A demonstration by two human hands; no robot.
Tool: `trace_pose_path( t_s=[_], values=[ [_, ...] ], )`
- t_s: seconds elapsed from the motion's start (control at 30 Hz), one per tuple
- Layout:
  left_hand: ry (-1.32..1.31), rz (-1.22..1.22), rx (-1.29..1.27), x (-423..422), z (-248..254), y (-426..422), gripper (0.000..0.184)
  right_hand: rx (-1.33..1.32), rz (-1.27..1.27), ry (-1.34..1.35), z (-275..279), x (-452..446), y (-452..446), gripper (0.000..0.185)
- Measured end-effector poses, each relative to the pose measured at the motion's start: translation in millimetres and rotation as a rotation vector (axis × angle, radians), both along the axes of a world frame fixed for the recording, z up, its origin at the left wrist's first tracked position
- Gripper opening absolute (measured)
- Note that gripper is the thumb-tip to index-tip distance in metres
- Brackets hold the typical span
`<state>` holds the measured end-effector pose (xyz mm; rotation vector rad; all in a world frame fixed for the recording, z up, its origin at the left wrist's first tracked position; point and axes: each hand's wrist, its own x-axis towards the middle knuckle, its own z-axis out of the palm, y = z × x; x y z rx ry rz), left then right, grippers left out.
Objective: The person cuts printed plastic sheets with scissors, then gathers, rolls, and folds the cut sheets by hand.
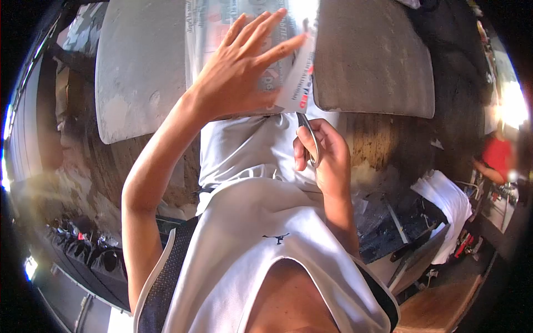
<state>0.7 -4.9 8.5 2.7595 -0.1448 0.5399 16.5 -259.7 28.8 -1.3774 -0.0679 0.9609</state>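
Note:
My left hand (239,66) lies with its fingers spread over a clear printed plastic sheet (208,39) at the top centre. The sheet rests on a grey board (144,61), and its right edge stands lifted in a narrow, lettered flap (302,83). Below that flap, my right hand (325,144) is closed round the handles of metal scissors (316,150). Their blades point up to the sheet's lower edge and are mostly hidden by it.
Another grey board (372,61) lies right of the sheet. Stained wood (366,139) shows below the boards. A white cloth (447,205) hangs at the right, near a person in red (497,158). Dark items (89,250) lie at the lower left.

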Motion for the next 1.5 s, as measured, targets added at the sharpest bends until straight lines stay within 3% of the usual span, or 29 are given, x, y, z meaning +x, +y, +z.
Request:
trace_pose_path(
  t_s=[0.77, 1.4, 1.5],
  values=[
    [0.050, -0.017, 0.018, -3.1, 1.5, -4.8, 0.069, -0.026, -0.009, -0.042, 3.6, 3.8, 6.0, 0.025],
    [0.049, -0.044, -0.032, -3.7, 6.2, -0.6, 0.066, -0.042, 0.001, -0.053, 7.1, 11.1, 13.4, 0.025],
    [0.057, -0.053, 0.002, -3.4, 8.4, -1.6, 0.075, -0.060, 0.000, -0.080, 6.6, 10.6, 12.9, 0.026]
  ],
)
